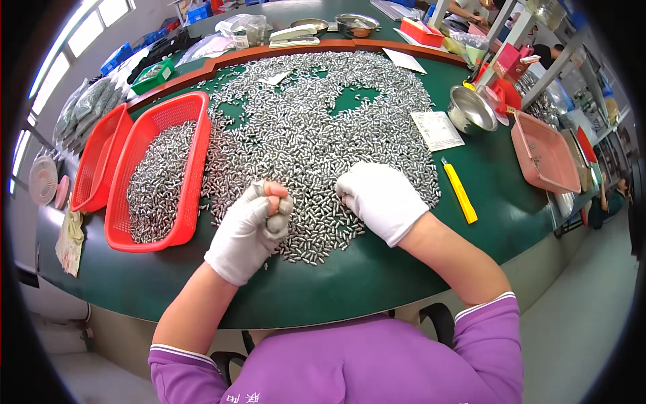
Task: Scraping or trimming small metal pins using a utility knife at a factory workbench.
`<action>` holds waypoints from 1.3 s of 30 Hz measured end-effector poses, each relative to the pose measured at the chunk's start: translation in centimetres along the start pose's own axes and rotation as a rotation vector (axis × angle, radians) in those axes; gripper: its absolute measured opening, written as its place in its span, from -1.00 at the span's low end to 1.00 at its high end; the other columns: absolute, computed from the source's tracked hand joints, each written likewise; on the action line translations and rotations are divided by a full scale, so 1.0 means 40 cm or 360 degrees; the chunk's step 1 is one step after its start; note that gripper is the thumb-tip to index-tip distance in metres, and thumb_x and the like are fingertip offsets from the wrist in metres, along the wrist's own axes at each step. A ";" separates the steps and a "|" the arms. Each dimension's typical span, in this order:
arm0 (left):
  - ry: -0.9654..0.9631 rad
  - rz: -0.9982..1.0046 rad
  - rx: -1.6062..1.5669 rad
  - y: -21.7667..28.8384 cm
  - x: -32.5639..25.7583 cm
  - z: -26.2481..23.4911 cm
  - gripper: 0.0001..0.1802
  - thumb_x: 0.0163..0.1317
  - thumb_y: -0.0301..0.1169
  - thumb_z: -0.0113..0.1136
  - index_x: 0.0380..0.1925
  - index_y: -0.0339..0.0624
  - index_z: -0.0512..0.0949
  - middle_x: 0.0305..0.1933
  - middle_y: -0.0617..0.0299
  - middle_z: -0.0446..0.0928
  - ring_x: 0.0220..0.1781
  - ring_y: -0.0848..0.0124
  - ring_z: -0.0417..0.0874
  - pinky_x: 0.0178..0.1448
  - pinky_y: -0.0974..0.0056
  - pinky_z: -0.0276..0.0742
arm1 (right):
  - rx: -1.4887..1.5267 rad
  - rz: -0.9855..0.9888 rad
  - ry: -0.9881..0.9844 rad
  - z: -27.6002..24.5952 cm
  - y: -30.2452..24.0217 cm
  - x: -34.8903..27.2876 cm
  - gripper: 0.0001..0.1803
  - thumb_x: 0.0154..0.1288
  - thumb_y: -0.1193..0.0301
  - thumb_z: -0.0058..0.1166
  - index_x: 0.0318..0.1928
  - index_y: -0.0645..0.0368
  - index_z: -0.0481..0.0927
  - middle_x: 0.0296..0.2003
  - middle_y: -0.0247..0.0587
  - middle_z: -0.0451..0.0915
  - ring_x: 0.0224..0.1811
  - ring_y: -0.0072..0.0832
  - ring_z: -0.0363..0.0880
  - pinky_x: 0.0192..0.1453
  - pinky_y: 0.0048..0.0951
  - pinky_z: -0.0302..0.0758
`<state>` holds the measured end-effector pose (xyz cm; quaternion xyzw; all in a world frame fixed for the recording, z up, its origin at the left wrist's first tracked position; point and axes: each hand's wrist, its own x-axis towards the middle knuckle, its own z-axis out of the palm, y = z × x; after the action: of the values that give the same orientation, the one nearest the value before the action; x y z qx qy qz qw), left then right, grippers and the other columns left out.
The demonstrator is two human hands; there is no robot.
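A wide layer of small silver bullet-shaped metal pieces (296, 141) covers the middle of the table. Over its near left part, my left hand (252, 225), in a white glove with greyed fingertips, is closed with the fingers curled in. Whatever it may hold is hidden. My right hand (385, 200), also in a white glove, rests at the near right part of the layer, its fingers curled down among the pieces. Its fingertips are mostly covered by the back of the hand, so a held piece cannot be made out. To the left, a red plastic basket (203, 145) contains many similar pieces.
Another red basket (94, 161) stands further left. Right of the pieces lie a yellow-handled cutter (459, 192) and a paper slip (437, 130), near a metal bowl (471, 108). A pink basket (546, 153) sits at the right edge. A brown wooden rail (296, 50) borders the back.
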<state>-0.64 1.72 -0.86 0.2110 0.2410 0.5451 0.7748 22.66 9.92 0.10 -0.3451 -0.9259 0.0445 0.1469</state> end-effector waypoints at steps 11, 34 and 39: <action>-0.0001 -0.0284 0.0071 -0.031 -0.021 0.032 -0.77 0.32 -0.52 0.08 -0.02 -0.19 0.44 -0.21 0.23 0.56 -0.34 0.54 0.44 -0.16 0.44 0.41 | 0.1125 0.0280 0.0266 -0.028 -0.035 -0.011 -0.90 0.19 0.54 0.28 -0.27 0.18 0.64 -0.34 -0.26 0.60 -0.29 -0.46 0.59 -0.16 -0.46 0.53; 0.0155 -0.0246 0.0387 -0.053 -0.029 0.058 -0.77 0.33 -0.26 0.28 -0.15 -0.11 0.51 -0.28 0.31 0.47 -0.40 0.56 0.34 -0.28 0.47 0.28 | 0.0068 0.0059 0.0077 0.003 -0.039 -0.026 -0.90 0.13 0.33 0.24 -0.33 0.01 0.64 -0.36 -0.28 0.59 -0.24 -0.24 0.59 -0.11 -0.23 0.54; 0.0106 -0.0298 0.0307 -0.048 -0.030 0.053 -0.69 0.31 -0.25 0.29 -0.05 -0.11 0.48 -0.21 0.31 0.49 -0.36 0.58 0.36 -0.22 0.47 0.31 | 0.0582 -0.0014 0.0435 -0.021 -0.052 -0.017 -0.89 0.09 0.52 0.27 -0.35 0.13 0.61 -0.34 -0.22 0.60 -0.24 -0.22 0.58 -0.12 -0.28 0.51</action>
<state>1.72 -0.17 -0.14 0.2430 0.3366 0.4513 0.7900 22.11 7.88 1.13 -0.3115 -0.8755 0.1637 0.3311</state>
